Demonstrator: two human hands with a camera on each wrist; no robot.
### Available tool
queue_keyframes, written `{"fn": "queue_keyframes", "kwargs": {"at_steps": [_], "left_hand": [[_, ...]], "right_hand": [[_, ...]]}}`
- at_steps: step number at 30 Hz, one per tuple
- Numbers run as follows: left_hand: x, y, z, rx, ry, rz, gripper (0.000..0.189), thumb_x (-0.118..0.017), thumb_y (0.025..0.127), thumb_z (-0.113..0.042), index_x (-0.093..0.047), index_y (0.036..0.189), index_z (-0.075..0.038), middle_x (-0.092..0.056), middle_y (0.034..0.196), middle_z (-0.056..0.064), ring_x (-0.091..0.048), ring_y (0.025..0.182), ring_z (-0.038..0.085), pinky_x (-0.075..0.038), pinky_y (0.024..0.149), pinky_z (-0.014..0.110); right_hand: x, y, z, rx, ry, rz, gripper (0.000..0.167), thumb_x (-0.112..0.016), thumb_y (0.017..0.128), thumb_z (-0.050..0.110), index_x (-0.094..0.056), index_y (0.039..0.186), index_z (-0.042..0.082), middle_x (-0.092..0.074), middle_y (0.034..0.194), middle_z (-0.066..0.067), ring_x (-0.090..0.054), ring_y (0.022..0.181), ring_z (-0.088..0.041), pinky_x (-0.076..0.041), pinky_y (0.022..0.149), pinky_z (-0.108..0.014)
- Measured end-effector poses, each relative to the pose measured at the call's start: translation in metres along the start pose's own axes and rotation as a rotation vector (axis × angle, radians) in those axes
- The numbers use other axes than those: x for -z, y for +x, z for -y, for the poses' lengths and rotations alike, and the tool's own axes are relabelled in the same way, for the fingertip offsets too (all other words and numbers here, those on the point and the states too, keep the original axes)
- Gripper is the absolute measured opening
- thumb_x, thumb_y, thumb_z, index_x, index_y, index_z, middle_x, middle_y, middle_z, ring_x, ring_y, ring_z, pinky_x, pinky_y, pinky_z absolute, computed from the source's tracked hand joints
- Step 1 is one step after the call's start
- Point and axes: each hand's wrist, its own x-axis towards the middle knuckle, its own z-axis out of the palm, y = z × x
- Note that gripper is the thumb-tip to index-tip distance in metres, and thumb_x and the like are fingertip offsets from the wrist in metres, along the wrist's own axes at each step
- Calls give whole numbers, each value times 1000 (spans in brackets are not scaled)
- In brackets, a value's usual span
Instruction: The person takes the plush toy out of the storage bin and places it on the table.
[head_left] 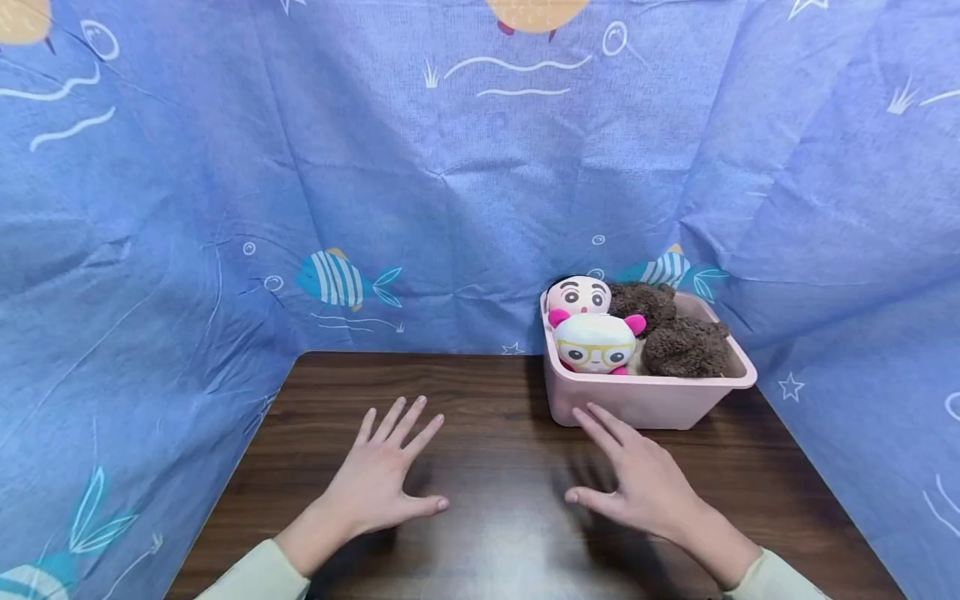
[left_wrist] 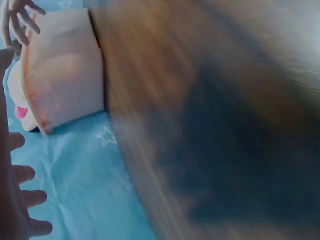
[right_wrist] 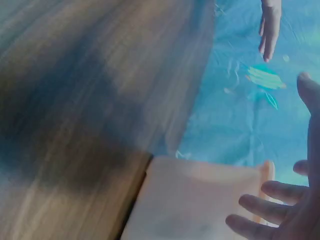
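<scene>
My left hand (head_left: 382, 475) hovers over the left half of the table with its fingers spread, holding nothing. Opposite it, my right hand (head_left: 645, 475) is also spread and holds nothing; its fingertips overlap the front wall of a pink bin (head_left: 622, 400) in the head view. Inside the bin are a white plush toy with yellow glasses and pink ears (head_left: 596, 342), a plush with a round pale face and black hair (head_left: 579, 295), and dark brown fuzzy plush (head_left: 686, 346). The left wrist view shows the bin (left_wrist: 70, 70) beyond the left fingers (left_wrist: 34, 198).
A dark wood-grain table (head_left: 480, 450) lies under both hands, the bin at its back right. Blue cloth (head_left: 450, 208) printed with fish, stars and bubbles hangs along the back and both sides.
</scene>
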Motion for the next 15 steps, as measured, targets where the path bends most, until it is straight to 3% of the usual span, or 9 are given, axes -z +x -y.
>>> {"fn": "queue_keyframes", "kwargs": {"at_steps": [5,8,12,15], "left_hand": [[4,35,-7,-46,-65,-54,100,-60,78,-85,-40,159,-29,-32,167,5,-37,150,35,-31,117,64],[10,63,-11,-65,-143,-89,93,-64,80,-78,-48,154,-25,-42,161,6,-44,145,33,-36,116,59],[20,107,-18,-76,-268,-112,85,-68,82,-71,-53,150,-22,-52,152,3,-52,137,29,-45,110,54],[26,138,-23,-70,-350,-90,84,-70,83,-68,-52,150,-23,-54,149,0,-53,137,24,-46,110,49]], "right_hand": [[16,4,-15,-198,182,-111,91,-81,80,61,-46,154,22,-65,139,-5,-67,117,-29,-54,91,-53],[22,6,-29,-314,294,-190,74,-84,83,46,-56,145,17,-73,122,-6,-73,103,-23,-55,90,-39],[25,5,-47,-505,523,-268,53,-81,90,32,-62,134,11,-77,113,-13,-74,86,-5,-59,70,-23],[26,5,-56,-638,691,-298,49,-78,93,29,-61,132,3,-79,107,-7,-72,80,2,-61,60,-28]]}}
